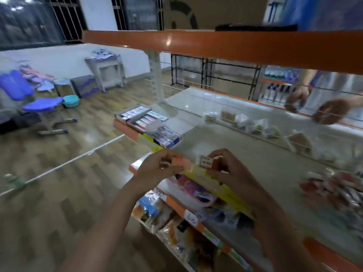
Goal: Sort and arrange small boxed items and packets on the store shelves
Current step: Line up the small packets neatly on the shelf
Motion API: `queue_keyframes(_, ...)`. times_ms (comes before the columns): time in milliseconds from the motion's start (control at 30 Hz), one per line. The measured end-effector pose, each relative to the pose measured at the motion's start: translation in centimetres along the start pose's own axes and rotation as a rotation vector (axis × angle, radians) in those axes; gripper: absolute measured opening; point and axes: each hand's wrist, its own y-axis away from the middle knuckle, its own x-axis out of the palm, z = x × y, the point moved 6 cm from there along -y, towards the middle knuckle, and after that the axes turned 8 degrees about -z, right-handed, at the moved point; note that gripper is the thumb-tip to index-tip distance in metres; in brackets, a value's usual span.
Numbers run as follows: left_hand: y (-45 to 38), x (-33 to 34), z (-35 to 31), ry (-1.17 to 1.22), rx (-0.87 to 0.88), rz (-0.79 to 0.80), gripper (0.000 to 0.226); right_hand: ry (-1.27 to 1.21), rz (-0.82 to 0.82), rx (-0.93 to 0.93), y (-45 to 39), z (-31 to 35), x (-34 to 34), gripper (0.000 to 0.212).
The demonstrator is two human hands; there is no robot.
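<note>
My left hand (157, 166) pinches a small pink-orange box (181, 163) just above the shelf's front edge. My right hand (222, 169) holds a small white and orange box (208, 162) marked 2B, close beside the other one. Both hands hover over the yellow price strip (214, 183) of the middle shelf (255, 154). An open display carton of small boxed items (146, 120) sits at the shelf's left end. A pile of red and white packets (337, 191) lies on the shelf to the right.
An orange upper shelf (216, 46) overhangs the work area. Clear packets (255, 124) line the shelf's back rail. Another person's hands (314, 107) reach in from the far side. Snack bags (176, 222) fill the lower shelf. Chairs and a teal basin (71, 101) stand on the wooden floor at left.
</note>
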Motion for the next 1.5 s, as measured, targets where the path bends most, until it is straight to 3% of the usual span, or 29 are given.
queue_keyframes(267, -5.4, -8.9, 4.6, -0.119, 0.079, -0.083, 0.027, 0.066, 0.066, -0.003, -7.6, 0.4, 9.7, 0.025)
queue_keyframes(567, -15.9, -17.0, 9.0, -0.141, 0.133, -0.075, 0.033, 0.234, -0.006, -0.115, -20.4, 0.5, 16.8, 0.03)
queue_keyframes(867, -27.1, -23.9, 13.2, -0.084, 0.04, -0.027, 0.03, 0.381, -0.05, -0.084, -31.5, -0.9, 21.4, 0.028)
queue_keyframes(1500, -41.9, -30.7, 20.5, -0.006, 0.084, 0.355, 0.03, 0.709, -0.149, 0.075, -40.4, -2.7, 33.4, 0.023)
